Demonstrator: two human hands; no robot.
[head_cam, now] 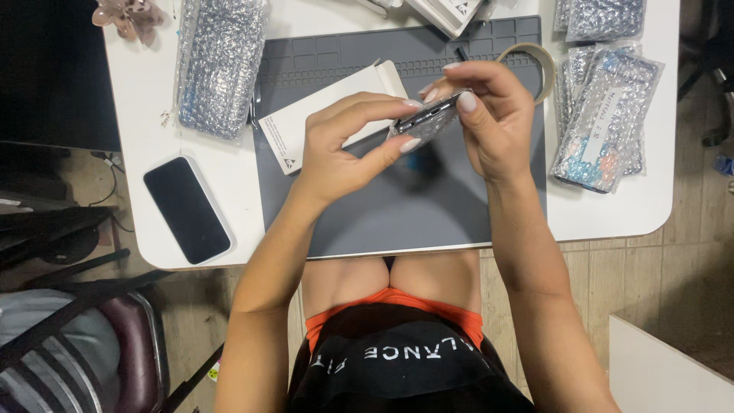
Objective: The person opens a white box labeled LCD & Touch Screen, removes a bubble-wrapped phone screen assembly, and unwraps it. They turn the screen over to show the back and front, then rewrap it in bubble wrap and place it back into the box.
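Observation:
Both hands hold a thin dark phone part [433, 116] wrapped in clear bubble film, raised edge-on above the grey work mat [397, 214]. My left hand [348, 141] pinches its left end between thumb and fingers. My right hand [493, 115] grips its right end, with fingers curled over the top edge. A white flat envelope [306, 126] lies on the mat just behind my left hand.
A black phone [187, 208] lies face up at the white table's left front. Bubble-wrap packets sit at the back left [220, 65] and along the right edge [608, 118]. A tape roll [543, 65] rests behind my right hand. A chair [84, 336] stands lower left.

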